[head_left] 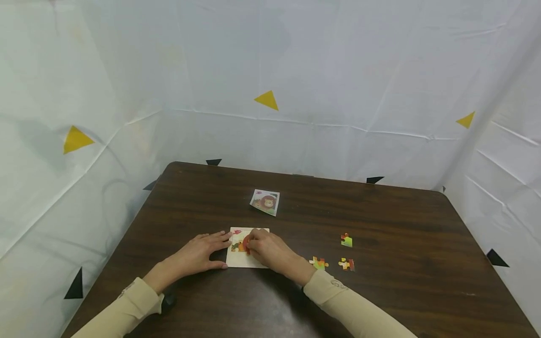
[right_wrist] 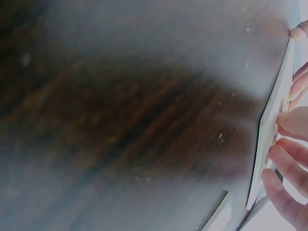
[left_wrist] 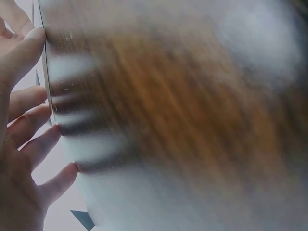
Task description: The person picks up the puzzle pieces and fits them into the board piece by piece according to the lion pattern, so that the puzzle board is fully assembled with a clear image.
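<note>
A pale puzzle board (head_left: 247, 262) lies flat on the dark wooden table. Part of an animal picture (head_left: 237, 246) is fitted together on it. My left hand (head_left: 196, 256) spreads over the board's left side, its fairly straight fingers and thumb touching the edge; these fingers (left_wrist: 36, 144) also show in the left wrist view. Over the board's right half, my right hand (head_left: 272, 251) pinches a reddish puzzle piece (head_left: 246, 242) against the picture. Its fingertips (right_wrist: 284, 161) meet the board's surface in the right wrist view. The hand hides much of that piece.
To the right lie three loose puzzle pieces: one green and red (head_left: 346, 240), one yellow-green (head_left: 319, 263), one with yellow and brown (head_left: 347, 264). A small picture card (head_left: 266, 202) with a lion sits behind the board. White sheeting (head_left: 317, 70) surrounds the table (head_left: 401, 225).
</note>
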`<state>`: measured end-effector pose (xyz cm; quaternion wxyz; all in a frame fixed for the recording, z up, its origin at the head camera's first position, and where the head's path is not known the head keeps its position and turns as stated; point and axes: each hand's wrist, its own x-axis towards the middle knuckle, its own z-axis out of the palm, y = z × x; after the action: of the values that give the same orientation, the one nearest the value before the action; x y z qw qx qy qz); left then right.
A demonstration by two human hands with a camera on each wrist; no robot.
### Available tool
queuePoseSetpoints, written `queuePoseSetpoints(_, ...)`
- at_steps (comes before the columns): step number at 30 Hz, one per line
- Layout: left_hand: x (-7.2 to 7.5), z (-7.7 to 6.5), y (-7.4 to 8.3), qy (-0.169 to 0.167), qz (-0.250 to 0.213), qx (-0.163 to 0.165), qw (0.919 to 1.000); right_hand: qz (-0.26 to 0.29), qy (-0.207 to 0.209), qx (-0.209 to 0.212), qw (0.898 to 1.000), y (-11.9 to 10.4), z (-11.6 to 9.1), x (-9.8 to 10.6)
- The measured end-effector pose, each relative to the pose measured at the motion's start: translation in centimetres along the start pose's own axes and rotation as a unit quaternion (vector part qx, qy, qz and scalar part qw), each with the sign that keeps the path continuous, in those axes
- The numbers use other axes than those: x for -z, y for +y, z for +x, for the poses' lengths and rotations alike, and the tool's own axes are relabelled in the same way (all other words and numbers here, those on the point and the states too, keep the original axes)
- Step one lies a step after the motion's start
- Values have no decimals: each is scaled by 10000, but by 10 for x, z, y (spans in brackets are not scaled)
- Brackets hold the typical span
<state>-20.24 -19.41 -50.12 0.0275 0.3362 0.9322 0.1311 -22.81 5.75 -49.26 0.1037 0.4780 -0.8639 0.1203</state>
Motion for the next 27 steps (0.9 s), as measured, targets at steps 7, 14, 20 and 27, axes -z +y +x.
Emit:
queuePoseSetpoints(7, 2, 0, 0, -29, -33, 73, 10000, -56, -106, -267, 9996, -3, 3, -2)
queuePoseSetpoints(14, 0, 0, 0, -41, -84, 91, 9999, 14, -108, -398, 9991, -5, 3, -1)
queuePoseSetpoints(20, -1, 2, 0, -102, -143, 93, 9998, 273, 201, -126, 9993, -2, -2, 4)
queuePoseSetpoints(27, 0, 2, 0, -156, -127, 200, 9996, 110, 486, -370, 9981, 23, -22, 25)
